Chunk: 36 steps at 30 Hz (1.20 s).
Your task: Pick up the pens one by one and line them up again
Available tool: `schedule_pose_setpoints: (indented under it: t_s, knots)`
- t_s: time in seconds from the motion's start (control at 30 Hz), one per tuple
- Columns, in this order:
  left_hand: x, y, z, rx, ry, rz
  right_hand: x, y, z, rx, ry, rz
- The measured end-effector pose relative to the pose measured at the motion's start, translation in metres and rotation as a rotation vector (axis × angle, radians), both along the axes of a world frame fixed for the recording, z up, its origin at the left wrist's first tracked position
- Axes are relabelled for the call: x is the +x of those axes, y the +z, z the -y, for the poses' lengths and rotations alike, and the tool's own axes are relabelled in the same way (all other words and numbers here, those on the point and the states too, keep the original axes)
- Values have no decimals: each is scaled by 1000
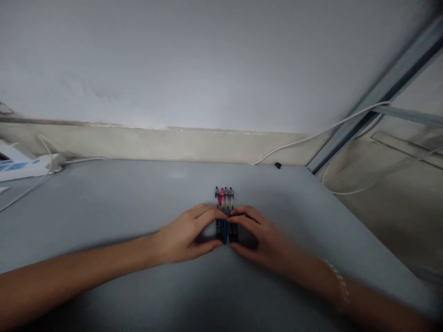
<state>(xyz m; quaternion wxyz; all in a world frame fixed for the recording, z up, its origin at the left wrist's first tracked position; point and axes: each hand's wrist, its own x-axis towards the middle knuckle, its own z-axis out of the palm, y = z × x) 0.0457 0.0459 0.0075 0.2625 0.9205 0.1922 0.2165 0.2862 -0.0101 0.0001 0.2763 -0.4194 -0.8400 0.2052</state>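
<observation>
Several pens point(224, 203) lie side by side in a tight row on the grey table point(121, 203), pointing away from me; one is pink and one blue, the others dark. My left hand point(187, 235) presses against the row from the left, fingers and thumb pinching its side. My right hand point(258, 235) closes on the row from the right in the same way. The fingertips of both hands meet over the middle of the pens and hide their near halves.
A white power strip point(24, 167) with blue markings sits at the table's far left, its cord trailing forward. A white cable point(321, 131) runs along the wall at the back right. The table's right edge drops to the floor point(398, 203).
</observation>
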Motion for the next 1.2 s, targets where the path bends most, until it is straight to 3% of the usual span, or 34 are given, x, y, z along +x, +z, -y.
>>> schedule_pose_setpoints:
  t_s: [0.23,0.43,0.57,0.7,0.83,1.03,1.1,1.2]
  knots:
    - [-8,-2,-18,197,-37,-90,0,-3,-1,-7,-14,-21]
    - [-15,3,-17,313,-56,-154,1,16,5,-57,-147,-91]
    - [-19,14,6,343,-120,-191,-3,32,24,-313,-199,-159]
    - [-17,23,33,346,-107,-223,-14,40,43,-662,-48,-157]
    - [-21,23,40,22,-6,-164,-12,42,45,-832,-17,-127]
    - [-30,7,44,-701,372,194,3,30,34,-1095,-55,-244]
    - [-30,2,48,-917,408,287,2,28,35,-1139,-61,-255]
    - [-29,-1,50,-1094,379,384,-5,30,35,-1138,-73,-243]
